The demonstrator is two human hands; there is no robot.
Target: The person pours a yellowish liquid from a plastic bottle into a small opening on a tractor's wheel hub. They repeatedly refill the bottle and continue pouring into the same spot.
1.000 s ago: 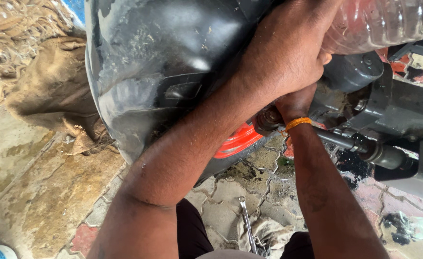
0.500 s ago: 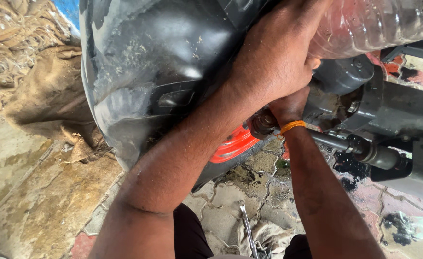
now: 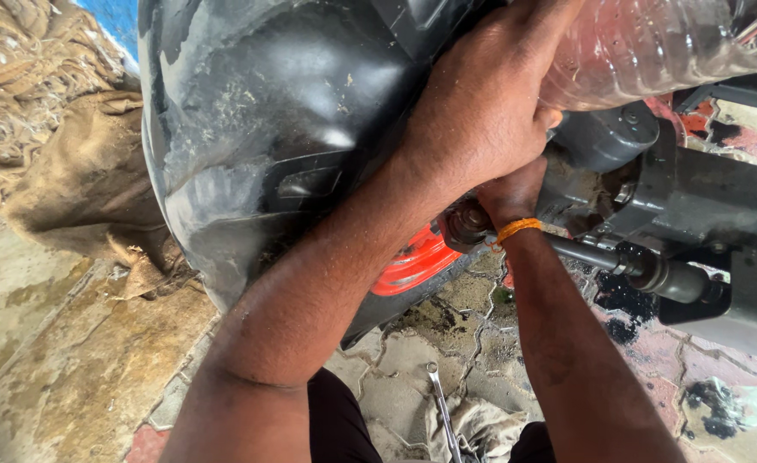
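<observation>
My left hand [image 3: 481,111] grips the neck end of a clear plastic bottle [image 3: 653,47], holding it up against the underside of a vehicle. My right hand [image 3: 511,193] reaches up beneath it with an orange thread around the wrist; its fingers are hidden behind the left hand, close to a dark engine casing [image 3: 606,137]. A dusty black mudguard [image 3: 275,129] fills the upper left, and an orange wheel rim [image 3: 413,261] shows below my left forearm.
A metal spanner [image 3: 441,411] lies on a dirty rag [image 3: 481,429] on the cracked paving between my arms. A black shaft [image 3: 644,266] runs right under the frame, with dark oil stains below. Burlap sacking [image 3: 61,163] is heaped at the left.
The view has drifted slightly, so the mudguard and hands sit a little higher. Both hands stay in the same place against the engine.
</observation>
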